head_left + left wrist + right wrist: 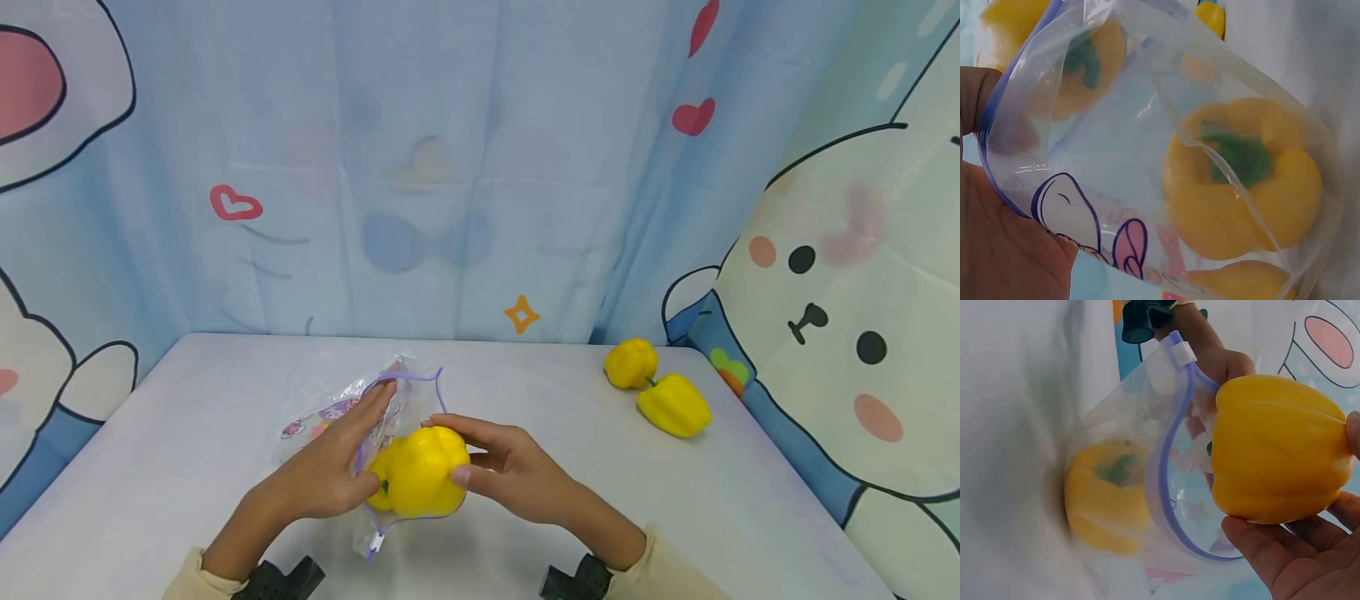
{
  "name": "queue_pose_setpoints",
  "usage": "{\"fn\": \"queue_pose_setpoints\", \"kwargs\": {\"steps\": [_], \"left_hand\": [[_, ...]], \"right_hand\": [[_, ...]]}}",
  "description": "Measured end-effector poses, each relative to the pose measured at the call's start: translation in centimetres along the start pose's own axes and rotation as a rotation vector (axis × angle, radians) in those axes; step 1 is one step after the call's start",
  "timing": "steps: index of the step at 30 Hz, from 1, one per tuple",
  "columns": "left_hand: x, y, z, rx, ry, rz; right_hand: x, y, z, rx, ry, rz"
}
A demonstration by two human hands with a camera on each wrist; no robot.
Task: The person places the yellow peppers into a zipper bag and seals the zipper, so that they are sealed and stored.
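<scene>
A yellow bell pepper [427, 473] with a green stem is in my right hand [506, 467], its fingers and thumb round the end away from the stem. It stands at the mouth of a clear zip bag [1163, 481] with a purple rim and a white slider. My left hand [337, 467] spreads across the mouth, fingers straight at the far rim and thumb at the near side, close to the pepper's stem. Inside the bag lies another yellow pepper [1241, 200], with a further yellow shape below it, partly cut off in the left wrist view.
Two more yellow peppers lie at the table's back right, one a rounder pepper [632, 363], the other a longer pepper [675, 406]. The white table [187, 433] ends at a blue printed curtain [450, 250]. Dark wrist devices [279, 581] sit at both sleeves.
</scene>
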State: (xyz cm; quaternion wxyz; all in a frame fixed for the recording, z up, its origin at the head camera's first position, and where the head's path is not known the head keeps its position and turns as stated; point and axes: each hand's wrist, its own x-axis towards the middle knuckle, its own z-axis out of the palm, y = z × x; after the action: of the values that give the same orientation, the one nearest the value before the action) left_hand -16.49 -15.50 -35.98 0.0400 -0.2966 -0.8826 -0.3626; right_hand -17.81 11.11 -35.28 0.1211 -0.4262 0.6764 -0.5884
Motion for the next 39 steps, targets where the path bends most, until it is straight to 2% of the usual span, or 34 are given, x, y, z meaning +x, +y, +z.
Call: {"fn": "queue_pose_setpoints", "kwargs": {"steps": [5, 12, 18, 27, 32, 39], "left_hand": [[0.0, 0.2, 0.0, -0.003, -0.011, 0.01], [-0.2, 0.6, -0.3, 0.001, -0.041, -0.007], [-0.2, 0.7, -0.5, -0.012, -0.056, 0.001], [-0.4, 1.0, -0.6, 0.026, -0.061, 0.002], [-0.3, 1.2, -0.7, 0.048, -0.08, -0.001], [-0.4, 1.1, -0.8, 0.041, -0.068, 0.023]], "right_hand": [[0.5, 0.9, 0.5, -0.003, -0.014, -0.006], [1.0, 2.0, 1.0, -0.099, -0.035, -0.017], [1.3, 2.8, 1.2, -0.114, -0.032, -0.002], [2.3, 2.6, 1.6, -0.188, 0.012, 0.03], [2.5, 2.9, 1.7, -0.192, 0.022, 0.05], [2.3, 3.1, 2.1, -0.22, -0.008, 0.009]]}}
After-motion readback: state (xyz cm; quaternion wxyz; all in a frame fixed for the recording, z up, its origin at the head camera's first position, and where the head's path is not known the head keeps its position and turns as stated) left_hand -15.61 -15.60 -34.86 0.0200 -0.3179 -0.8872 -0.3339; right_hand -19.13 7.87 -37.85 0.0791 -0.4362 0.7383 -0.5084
